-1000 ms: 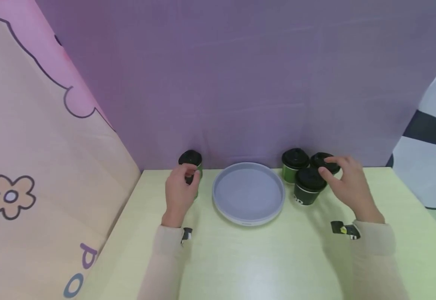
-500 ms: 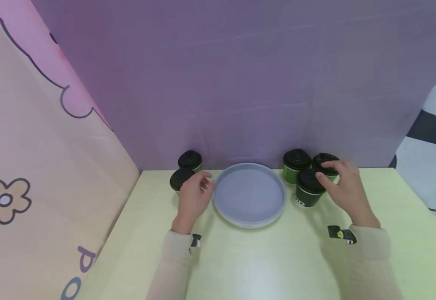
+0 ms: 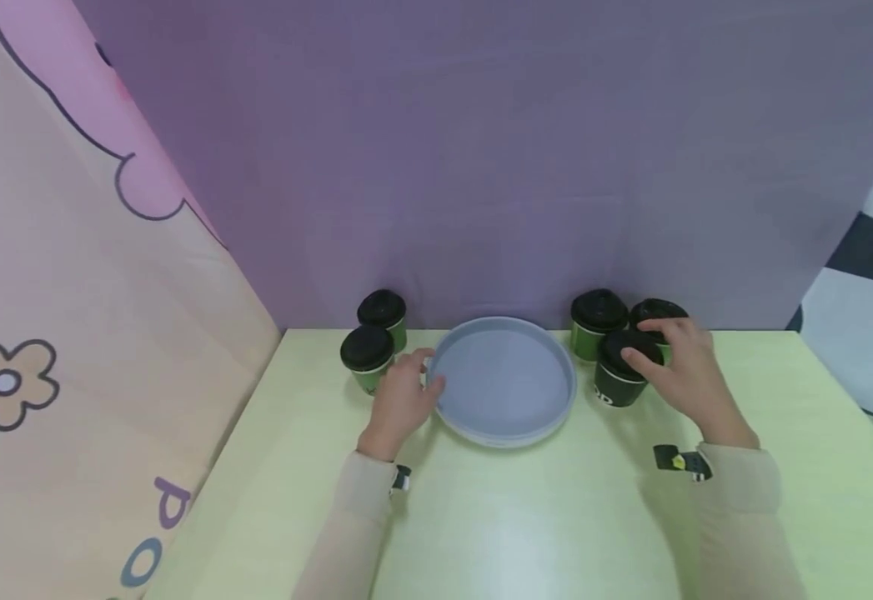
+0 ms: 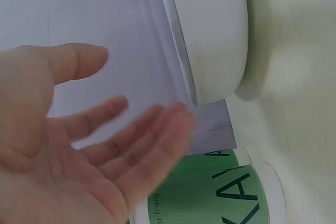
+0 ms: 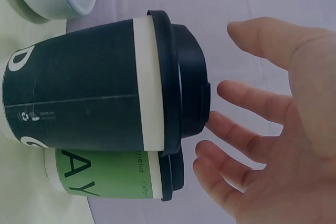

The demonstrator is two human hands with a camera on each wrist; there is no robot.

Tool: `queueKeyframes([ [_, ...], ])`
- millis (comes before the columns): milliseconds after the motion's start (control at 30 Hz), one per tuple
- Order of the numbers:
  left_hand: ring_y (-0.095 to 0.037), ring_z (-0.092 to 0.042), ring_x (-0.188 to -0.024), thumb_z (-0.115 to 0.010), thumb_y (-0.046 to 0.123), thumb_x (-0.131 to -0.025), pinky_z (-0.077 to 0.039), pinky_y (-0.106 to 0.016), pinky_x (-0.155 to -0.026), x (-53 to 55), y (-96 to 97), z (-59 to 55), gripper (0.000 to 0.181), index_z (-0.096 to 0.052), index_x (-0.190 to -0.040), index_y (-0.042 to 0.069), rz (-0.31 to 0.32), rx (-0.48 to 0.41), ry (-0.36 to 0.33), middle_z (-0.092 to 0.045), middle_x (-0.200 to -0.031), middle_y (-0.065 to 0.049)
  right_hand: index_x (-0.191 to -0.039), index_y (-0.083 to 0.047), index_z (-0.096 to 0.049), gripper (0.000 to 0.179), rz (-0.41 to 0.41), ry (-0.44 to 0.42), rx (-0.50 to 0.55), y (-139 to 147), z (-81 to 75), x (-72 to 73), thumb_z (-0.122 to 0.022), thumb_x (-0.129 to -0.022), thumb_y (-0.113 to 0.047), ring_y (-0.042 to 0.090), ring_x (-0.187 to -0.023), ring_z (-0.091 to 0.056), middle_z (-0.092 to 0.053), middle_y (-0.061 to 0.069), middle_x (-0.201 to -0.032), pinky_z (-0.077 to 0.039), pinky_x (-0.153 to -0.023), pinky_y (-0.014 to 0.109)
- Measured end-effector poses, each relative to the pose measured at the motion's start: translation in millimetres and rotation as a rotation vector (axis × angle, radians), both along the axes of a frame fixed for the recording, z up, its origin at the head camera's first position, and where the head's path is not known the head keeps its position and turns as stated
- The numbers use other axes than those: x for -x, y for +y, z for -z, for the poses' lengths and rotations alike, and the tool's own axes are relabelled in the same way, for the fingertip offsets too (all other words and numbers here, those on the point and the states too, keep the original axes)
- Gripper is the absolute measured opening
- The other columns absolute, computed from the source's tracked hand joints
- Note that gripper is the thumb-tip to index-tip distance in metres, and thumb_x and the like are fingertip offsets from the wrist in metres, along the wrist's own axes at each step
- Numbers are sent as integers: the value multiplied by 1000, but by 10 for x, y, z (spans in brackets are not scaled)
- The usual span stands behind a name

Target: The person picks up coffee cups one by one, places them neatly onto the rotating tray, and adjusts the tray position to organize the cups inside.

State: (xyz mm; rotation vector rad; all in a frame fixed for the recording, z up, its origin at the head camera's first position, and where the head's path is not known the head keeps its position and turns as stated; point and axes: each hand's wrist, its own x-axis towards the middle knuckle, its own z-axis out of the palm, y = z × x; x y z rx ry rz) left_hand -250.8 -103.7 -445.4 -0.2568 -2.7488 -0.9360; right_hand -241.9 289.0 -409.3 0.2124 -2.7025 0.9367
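My left hand (image 3: 402, 398) is beside the left rim of a round, pale grey-blue tray (image 3: 507, 379), with its fingers loosely spread and nothing in them. In the left wrist view the tray's white side wall (image 4: 215, 35) lies beyond the fingertips. Just left of that hand are two green paper cups with black lids, a front one (image 3: 368, 350) and a back one (image 3: 382, 310). My right hand (image 3: 691, 379) hovers over the lid of a dark paper cup (image 5: 79, 87), thumb and fingers apart and holding nothing. Behind that cup, two green cups (image 3: 588, 342) stand close together.
A pale yellow-green table (image 3: 526, 525) bears the cups and tray. A purple cloth backdrop (image 3: 481, 167) rises right behind them. Printed cloth panels flank the table, one with a flower (image 3: 7, 382) on the left.
My left hand has moved rightward from the left cups to the tray's rim, uncovering the front green cup. My right hand has stayed over the dark cup with little movement.
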Motion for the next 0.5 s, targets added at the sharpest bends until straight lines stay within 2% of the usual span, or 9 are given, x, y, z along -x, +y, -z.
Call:
queueKeyframes([
  [100,-37,-69,-107,-68,27,-96,-57,-52,-87,22,23,14,53,-56,-143,6,-6,45,-70,-69,-124,-21,-139,4,-51,56,-7,-24,-13,-11,-4,-3,-67,-100,-34,61,-130,-27,-36,40,-146,-30,-98,74],
  [200,-42,-68,-113,-66,27,-98,-56,-55,-92,43,36,44,57,-51,-147,3,-1,73,-117,-66,-131,-24,-139,5,-51,58,-14,-25,-29,-24,-2,-7,-68,-99,-32,61,-128,-27,-35,41,-146,-30,-96,73],
  [500,-41,-74,-97,-62,21,-100,-60,-50,-77,55,-23,189,56,-45,-148,-4,50,117,-173,-72,-118,-28,-142,3,-47,64,-27,-49,-84,-103,36,62,-71,-96,-35,61,-128,-24,-31,41,-147,-29,-97,75],
])
